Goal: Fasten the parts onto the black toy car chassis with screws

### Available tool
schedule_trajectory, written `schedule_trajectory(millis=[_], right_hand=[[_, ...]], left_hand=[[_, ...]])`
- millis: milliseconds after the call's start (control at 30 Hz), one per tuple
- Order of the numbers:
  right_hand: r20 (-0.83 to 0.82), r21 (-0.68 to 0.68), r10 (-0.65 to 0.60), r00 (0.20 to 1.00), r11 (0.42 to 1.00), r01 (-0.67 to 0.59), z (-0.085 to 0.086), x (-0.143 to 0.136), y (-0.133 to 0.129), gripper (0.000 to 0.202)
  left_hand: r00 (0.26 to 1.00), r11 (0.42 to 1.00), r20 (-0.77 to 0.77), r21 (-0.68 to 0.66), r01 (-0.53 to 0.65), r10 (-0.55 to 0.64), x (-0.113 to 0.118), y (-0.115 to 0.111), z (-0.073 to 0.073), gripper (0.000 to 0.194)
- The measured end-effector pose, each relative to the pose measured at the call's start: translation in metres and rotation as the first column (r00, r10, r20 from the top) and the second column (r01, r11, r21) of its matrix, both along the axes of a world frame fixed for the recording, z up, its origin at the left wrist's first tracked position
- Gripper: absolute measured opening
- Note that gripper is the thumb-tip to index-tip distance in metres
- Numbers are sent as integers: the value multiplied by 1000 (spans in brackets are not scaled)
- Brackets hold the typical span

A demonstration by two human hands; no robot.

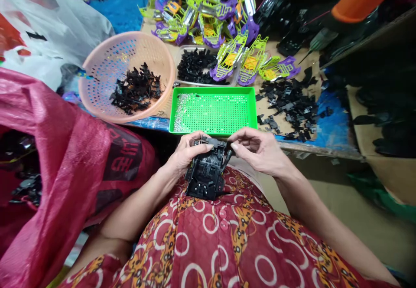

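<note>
A black plastic chassis (205,173) rests against the patterned red shirt, just below the front edge of the table. My left hand (188,153) is closed on its upper left corner, thumb on top. At its upper right corner, my right hand (255,149) has thumb and fingers pinched together; whatever they hold is too small to make out. A dark rod-like part (226,160) slants along the chassis's right side. Just beyond both hands lies a green perforated tray (214,113) with many small silvery pieces gathered at its left end.
A peach basket (97,56) of black parts stands left, beside a clear box (178,56) of black pieces. Yellow-green and purple parts (208,14) pile up behind. Loose black parts (292,106) lie right. A pink sack (65,149) bulges at left; an orange-ended tool (360,1) hangs upper right.
</note>
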State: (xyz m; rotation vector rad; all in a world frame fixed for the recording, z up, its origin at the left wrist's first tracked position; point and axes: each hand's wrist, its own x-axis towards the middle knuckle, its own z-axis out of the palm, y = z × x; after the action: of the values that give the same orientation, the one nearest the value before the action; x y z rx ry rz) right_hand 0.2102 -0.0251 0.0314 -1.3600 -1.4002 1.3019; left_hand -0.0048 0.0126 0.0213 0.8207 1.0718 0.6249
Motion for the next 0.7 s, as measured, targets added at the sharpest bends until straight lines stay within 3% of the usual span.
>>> schedule_trajectory(millis=[67,133,167,233,300,333,367,400,533,600,700], right_hand=[[11,69,-102,995,992,101,8,17,3,15],[19,187,-287,958,942,278,19,41,10,14],[22,271,-406,914,882,385,25,55,15,14],[-1,469,-633,774,684,559,38,84,27,16],[-37,629,-750,660,496,599,51,112,44,29],[-38,679,-767,640,451,580,57,124,54,41],[-16,706,-759,651,452,545,62,134,66,55],[25,709,-733,680,492,505,65,141,80,70],[115,605,-567,815,691,395,70,146,143,114],[83,568,-529,844,721,397,72,138,176,122],[-17,543,-522,853,711,446,76,124,209,122]], left_hand=[[1000,999,-4,33,3,-3,-2,0,1,31],[1000,996,-17,83,22,-20,-3,0,2,29],[999,994,-27,104,36,-33,-3,-1,2,29],[999,996,-21,85,42,-40,-3,-1,0,31],[999,998,11,50,32,-32,-2,-1,-3,33],[999,999,27,21,25,-25,-1,-1,-5,35],[999,1000,44,-2,17,-17,-1,-2,-7,37],[998,1000,62,-16,12,-11,0,-2,-8,40],[993,999,114,-32,-10,13,1,-5,-10,42],[992,999,121,-35,-20,24,2,-6,-9,43],[993,1000,121,-8,-11,12,2,-4,-7,44]])
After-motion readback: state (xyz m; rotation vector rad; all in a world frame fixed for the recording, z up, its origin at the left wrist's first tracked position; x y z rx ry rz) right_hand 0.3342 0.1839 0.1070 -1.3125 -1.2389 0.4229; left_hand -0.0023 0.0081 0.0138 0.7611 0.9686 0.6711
